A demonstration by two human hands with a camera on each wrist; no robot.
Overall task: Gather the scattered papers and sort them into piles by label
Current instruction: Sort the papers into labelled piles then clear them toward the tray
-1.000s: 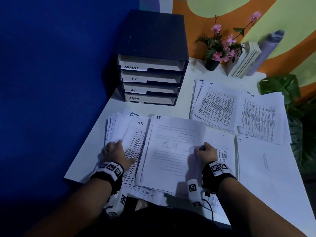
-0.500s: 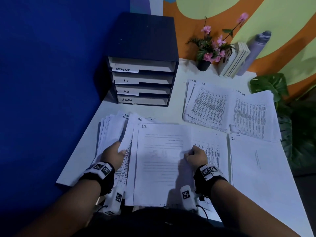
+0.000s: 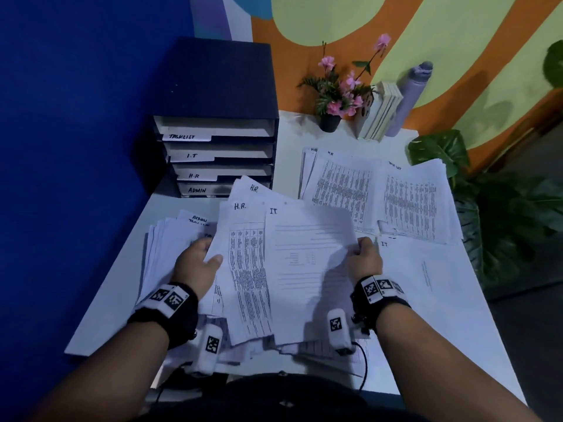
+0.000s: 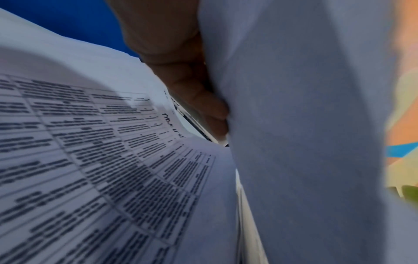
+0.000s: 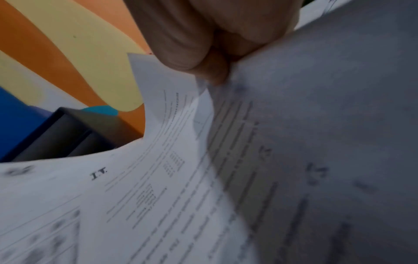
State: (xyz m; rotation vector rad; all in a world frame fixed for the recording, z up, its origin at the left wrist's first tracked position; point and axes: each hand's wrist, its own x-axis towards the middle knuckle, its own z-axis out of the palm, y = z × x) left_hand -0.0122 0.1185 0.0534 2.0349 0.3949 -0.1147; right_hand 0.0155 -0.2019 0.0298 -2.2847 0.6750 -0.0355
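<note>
The person holds a sheaf [image 3: 283, 269] of loose sheets lifted off the worktop [image 3: 128, 287], between both hands. The left hand [image 3: 198, 264] grips its left edge, thumb on top and fingers [image 4: 203, 107] curled beneath. The right hand [image 3: 364, 258] pinches the right edge, its fingers [image 5: 203, 59] closed tight on the top sheet, marked IT. Sheets marked H.R. fan out behind it. More papers lie in a left stack [image 3: 164, 248], and piles [image 3: 374, 196] sit near the far right; a labelled tray rack [image 3: 216, 153] stands at the back. The sheaf looks light, limp and slippery: sheets bow and slide against each other, so an edge grip with support underneath seems safest, since a one-corner pinch would likely let it droop and spill.
</note>
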